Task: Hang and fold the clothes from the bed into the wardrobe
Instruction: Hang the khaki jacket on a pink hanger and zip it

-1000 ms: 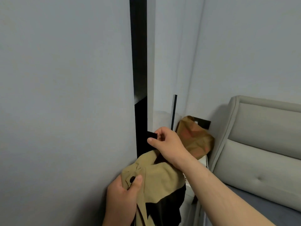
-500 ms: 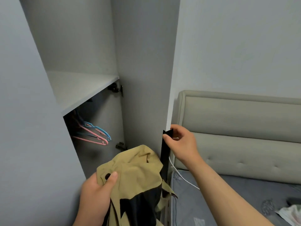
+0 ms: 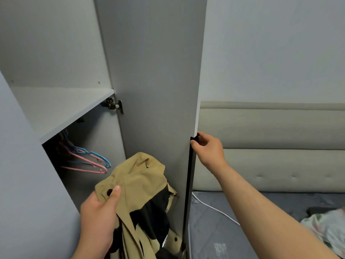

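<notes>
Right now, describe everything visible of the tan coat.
The tan coat is a crumpled bundle of matte, woven-looking fabric, with dark fabric showing in its folds and dark round buttons, one beside the thumb. The left hand grips its left side, thumb on top. It hangs in front of the open wardrobe door, and its lower part runs out of frame.

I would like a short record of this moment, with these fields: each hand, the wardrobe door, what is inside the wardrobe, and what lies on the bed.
Left: the left hand grips a tan jacket in front of the wardrobe opening.
Right: the right hand grips the top of the black handle.
Door: the door is open.
Inside: a shelf; under it pink and blue hangers, bare.
Bed: a white cable and a crumpled cloth on the grey mattress.
</notes>
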Tool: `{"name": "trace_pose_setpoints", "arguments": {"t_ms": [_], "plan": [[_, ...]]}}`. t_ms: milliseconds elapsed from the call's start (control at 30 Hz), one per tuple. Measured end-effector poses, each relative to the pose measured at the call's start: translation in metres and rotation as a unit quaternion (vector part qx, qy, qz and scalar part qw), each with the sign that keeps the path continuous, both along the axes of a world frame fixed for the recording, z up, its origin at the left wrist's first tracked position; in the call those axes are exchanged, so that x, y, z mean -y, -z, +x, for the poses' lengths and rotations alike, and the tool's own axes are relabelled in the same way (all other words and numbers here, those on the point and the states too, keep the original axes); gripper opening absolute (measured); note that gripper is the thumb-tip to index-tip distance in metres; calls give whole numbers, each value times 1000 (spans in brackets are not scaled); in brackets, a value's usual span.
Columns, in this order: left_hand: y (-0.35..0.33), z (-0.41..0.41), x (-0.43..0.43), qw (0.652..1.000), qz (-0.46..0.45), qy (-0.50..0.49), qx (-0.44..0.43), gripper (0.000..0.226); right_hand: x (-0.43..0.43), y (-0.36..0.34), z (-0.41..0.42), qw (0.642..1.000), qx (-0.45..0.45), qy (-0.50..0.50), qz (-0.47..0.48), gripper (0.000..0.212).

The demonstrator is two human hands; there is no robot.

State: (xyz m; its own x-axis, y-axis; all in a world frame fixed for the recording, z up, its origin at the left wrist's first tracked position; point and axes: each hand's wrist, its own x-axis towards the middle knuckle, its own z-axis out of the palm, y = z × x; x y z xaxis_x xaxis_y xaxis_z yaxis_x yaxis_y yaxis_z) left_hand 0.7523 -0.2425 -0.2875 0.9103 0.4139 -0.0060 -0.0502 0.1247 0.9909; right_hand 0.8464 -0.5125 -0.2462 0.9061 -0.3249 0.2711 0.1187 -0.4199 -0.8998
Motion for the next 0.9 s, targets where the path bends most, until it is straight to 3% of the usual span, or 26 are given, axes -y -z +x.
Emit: {"name": "trace_pose_setpoints", "arguments": {"t_ms": [67,200,333,500,633,900], "plan": [[1,3,-1,1000,-5,4,4,15,2,0,1,1000,2,-11,-13,19],[4,9,-4,1000,-1,9,3,14,-3,2,0,1000,-10,-5,-21,29],[4,16,-6,1000,-11,2,9,14,-28,3,-19,979,119,104,-132,35],[7,21,-8,999,-41,5,14,15,-90,10,-35,965,148,-38,-213,31],[22,29,-14,999,-38,2,6,18,-125,14,-15,982,38,-138,-119,14],[70,83,-22,995,-5,-75,-65,13,-184,49,117,969,-26,-245,-25,12]]}}
